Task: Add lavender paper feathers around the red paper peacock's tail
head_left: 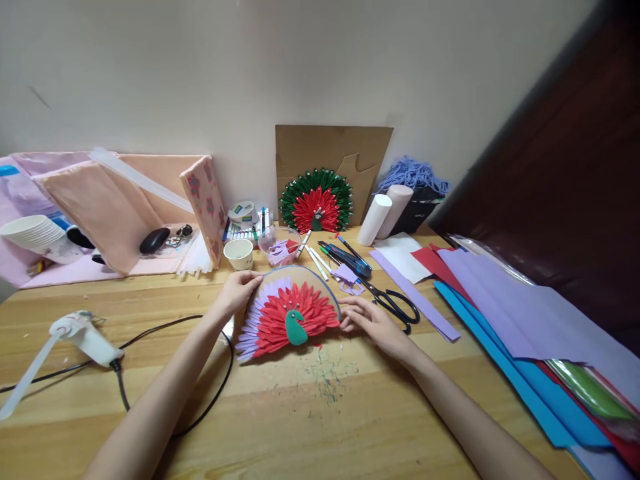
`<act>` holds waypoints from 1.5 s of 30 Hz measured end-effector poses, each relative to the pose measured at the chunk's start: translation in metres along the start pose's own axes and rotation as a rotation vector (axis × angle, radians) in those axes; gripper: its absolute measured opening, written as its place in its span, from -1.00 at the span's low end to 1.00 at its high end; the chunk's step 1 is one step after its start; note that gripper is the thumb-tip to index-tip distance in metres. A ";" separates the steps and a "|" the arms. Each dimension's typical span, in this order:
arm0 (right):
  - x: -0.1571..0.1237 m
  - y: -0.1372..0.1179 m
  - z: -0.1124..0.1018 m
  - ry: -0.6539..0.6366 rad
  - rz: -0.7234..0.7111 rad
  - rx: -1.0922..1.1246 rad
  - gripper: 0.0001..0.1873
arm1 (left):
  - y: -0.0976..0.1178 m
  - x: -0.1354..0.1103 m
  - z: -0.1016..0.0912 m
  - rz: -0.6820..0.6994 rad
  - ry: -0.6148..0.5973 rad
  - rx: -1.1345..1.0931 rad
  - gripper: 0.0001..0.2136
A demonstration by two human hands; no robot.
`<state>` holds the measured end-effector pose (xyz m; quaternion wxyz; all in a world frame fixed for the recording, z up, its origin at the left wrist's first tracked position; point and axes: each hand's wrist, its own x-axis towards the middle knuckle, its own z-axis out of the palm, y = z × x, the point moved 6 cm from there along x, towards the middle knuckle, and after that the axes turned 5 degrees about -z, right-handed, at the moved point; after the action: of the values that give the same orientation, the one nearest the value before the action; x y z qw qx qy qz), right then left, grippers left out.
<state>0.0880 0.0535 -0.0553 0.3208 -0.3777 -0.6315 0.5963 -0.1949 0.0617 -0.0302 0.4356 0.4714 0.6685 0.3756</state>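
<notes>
A fan-shaped cardboard peacock craft (320, 303) is held slightly tilted above the wooden table. Red and lilac paper feathers cover much of it, around a green bird body (296, 328); bare brown card shows along its top and right. My left hand (241, 291) pinches its upper left edge. At the right edge, my right hand (369, 321) has its fingers closed on the rim, the thumb partly hidden. Black-handled scissors (397, 308) lie just beyond my right hand, with lilac paper scraps (345, 273) near their blades.
A glue gun (93, 340) with a black cable lies at left. Behind stand a paper cup (239, 255), a bowl of scraps (280, 247) and a finished-looking green-and-red peacock (317, 203) against cardboard (325, 143). Coloured sheets (525, 313) spread along the right. Markers and a cutter (350, 259) lie mid-table.
</notes>
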 end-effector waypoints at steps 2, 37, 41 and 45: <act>-0.002 -0.008 -0.029 0.147 -0.033 -0.252 -0.70 | -0.006 0.007 -0.010 0.028 0.098 0.130 -0.71; -0.006 0.025 -0.065 0.326 0.254 0.031 -0.62 | 0.087 -0.025 0.181 0.585 -0.314 0.498 -0.86; -0.005 0.031 -0.067 0.340 0.234 0.005 -0.61 | 0.085 -0.028 0.174 0.472 -0.565 0.624 -0.75; -0.006 0.022 -0.069 0.310 0.178 -0.133 -0.58 | 0.080 -0.004 0.109 0.245 -0.307 0.826 -0.84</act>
<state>0.1522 0.0839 -0.0709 0.3344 -0.5397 -0.5767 0.5141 -0.0675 0.0900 0.0070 0.2574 0.7314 0.6293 0.0520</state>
